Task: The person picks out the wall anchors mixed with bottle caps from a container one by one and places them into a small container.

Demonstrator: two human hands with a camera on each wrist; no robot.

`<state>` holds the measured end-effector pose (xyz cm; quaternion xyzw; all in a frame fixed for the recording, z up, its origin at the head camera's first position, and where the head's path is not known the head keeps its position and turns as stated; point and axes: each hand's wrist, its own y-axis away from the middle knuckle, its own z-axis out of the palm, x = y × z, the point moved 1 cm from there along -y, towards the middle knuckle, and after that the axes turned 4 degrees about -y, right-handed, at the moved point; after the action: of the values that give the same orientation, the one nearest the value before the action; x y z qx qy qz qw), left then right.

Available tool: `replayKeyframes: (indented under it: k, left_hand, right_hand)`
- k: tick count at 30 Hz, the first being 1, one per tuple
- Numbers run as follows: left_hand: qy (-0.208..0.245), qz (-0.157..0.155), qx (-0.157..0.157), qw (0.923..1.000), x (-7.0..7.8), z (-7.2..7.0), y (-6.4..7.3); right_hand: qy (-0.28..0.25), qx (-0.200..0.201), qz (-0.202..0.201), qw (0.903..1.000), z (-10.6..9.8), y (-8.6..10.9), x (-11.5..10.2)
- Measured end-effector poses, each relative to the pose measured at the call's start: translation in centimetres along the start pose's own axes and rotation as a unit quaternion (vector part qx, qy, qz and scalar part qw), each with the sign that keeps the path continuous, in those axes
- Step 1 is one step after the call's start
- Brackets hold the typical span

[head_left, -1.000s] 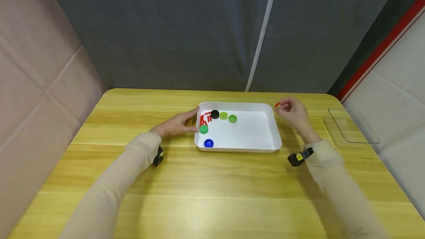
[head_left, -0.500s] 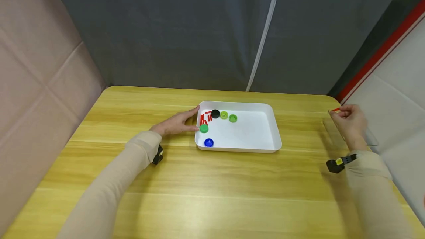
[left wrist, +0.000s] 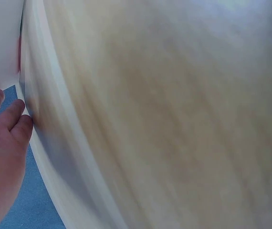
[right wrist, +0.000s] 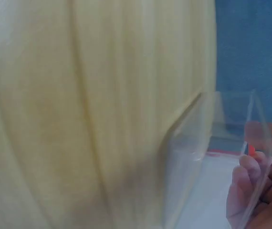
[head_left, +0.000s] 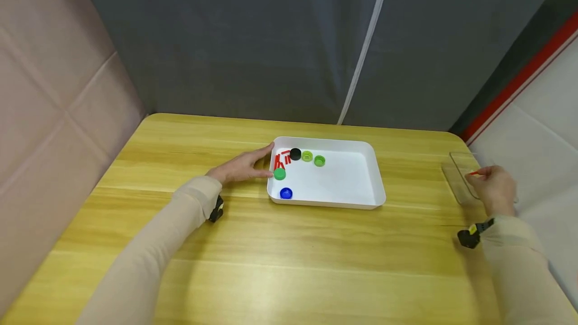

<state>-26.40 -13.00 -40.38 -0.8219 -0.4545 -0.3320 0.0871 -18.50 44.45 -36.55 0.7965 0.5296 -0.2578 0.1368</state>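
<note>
A shallow white tray (head_left: pixel 334 184) lies mid-table. In its left part are several red strips (head_left: pixel 281 161) and round bottle caps: a black cap (head_left: pixel 295 154), a yellow-green cap (head_left: pixel 307 156), a green cap (head_left: pixel 319 161), another green cap (head_left: pixel 280 174) and a blue cap (head_left: pixel 286 193). My left hand (head_left: pixel 241 167) rests its spread thumb and fingers against the tray's left side. At the far right, my right hand (head_left: pixel 496 189) pinches a small red strip (head_left: pixel 473 173) between thumb and fingers, over the clear plastic box (head_left: pixel 457 184). The right wrist view shows this hand (right wrist: pixel 269 191) through the box's transparent wall.
The wooden table (head_left: pixel 316 255) carries the tray and, near its right edge, the clear box. A grey curtain (head_left: pixel 226 49) hangs behind, and light panels (head_left: pixel 58 74) flank both sides.
My right hand has carried the red strip from beside the tray rightward to the clear box, then lowered there. The left hand keeps its place at the tray.
</note>
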Motion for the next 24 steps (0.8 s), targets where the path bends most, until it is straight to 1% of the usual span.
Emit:
replayKeyframes:
  k: [2,7,11,13,17,21,24]
  left_hand:
    - [0.002,0.002,0.0,1.0,0.03,0.0,-0.05]
    - [0.007,-0.003,0.002,1.0,0.2,-0.05,-0.13]
    - [0.01,-0.011,0.002,0.9999,0.34,-0.08,-0.04]
    - [0.008,-0.016,0.0,0.9998,0.36,-0.09,-0.02]
    - [0.004,-0.021,-0.001,0.9998,0.33,-0.11,-0.05]
    - [-0.001,-0.024,-0.003,0.9997,0.31,-0.13,-0.11]
    - [-0.005,-0.023,-0.005,0.9997,0.33,-0.12,-0.09]
  right_hand:
    - [0.006,0.004,-0.007,0.9999,0.19,0.0,0.49]
    - [0.019,0.031,-0.033,0.9988,0.62,0.05,0.99]
    - [0.029,0.035,-0.045,0.9979,0.69,0.08,0.92]
    - [0.036,0.029,-0.049,0.9977,0.67,0.09,0.84]
    - [0.044,0.015,-0.049,0.9977,0.65,0.12,0.81]
    - [0.036,0.001,-0.033,0.9988,0.72,0.19,0.97]
    - [0.022,0.006,-0.026,0.9994,0.87,0.23,1.03]
